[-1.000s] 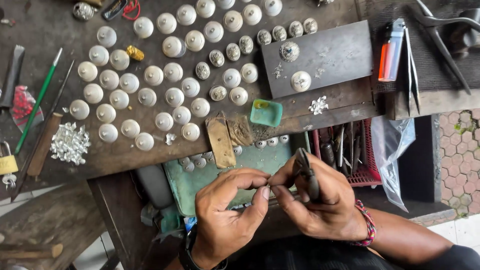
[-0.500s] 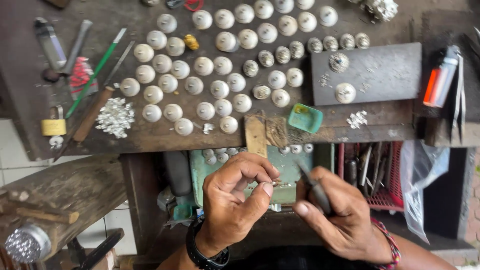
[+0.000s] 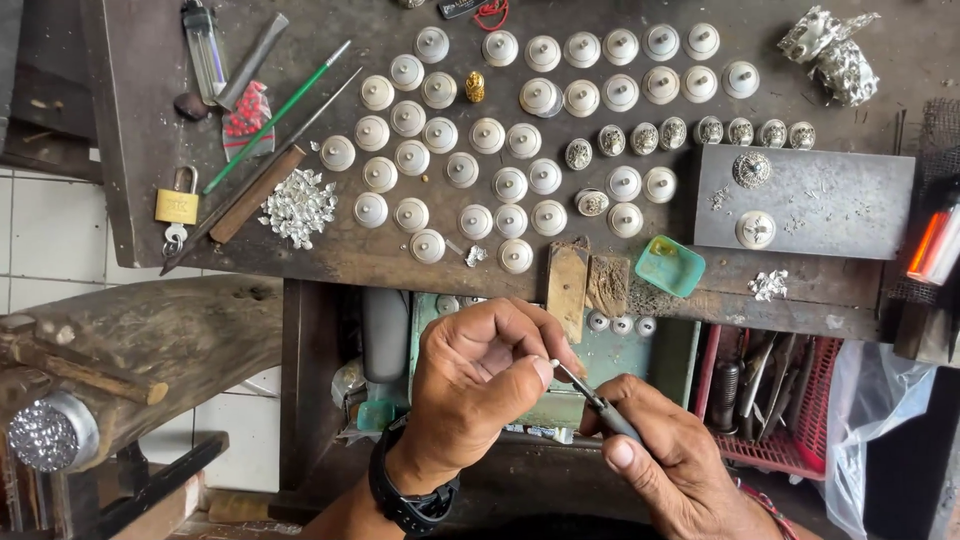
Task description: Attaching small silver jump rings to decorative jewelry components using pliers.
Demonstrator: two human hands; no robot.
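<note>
Left hand (image 3: 480, 385) pinching a tiny silver bead (image 3: 553, 363) between thumb and forefinger, near the bench (image 3: 140, 120) edge. Right hand (image 3: 670, 460) clenched on tweezers (image 3: 595, 400), tips touching the bead from the right. Beyond, farther off, rows of silver caps (image 3: 487, 135), a green dish (image 3: 668, 266), a padlock (image 3: 177, 205) at left.

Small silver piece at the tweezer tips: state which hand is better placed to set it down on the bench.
Left, likely: the left hand pinches the small silver piece, while the right hand grips the slim metal tweezers.
</note>
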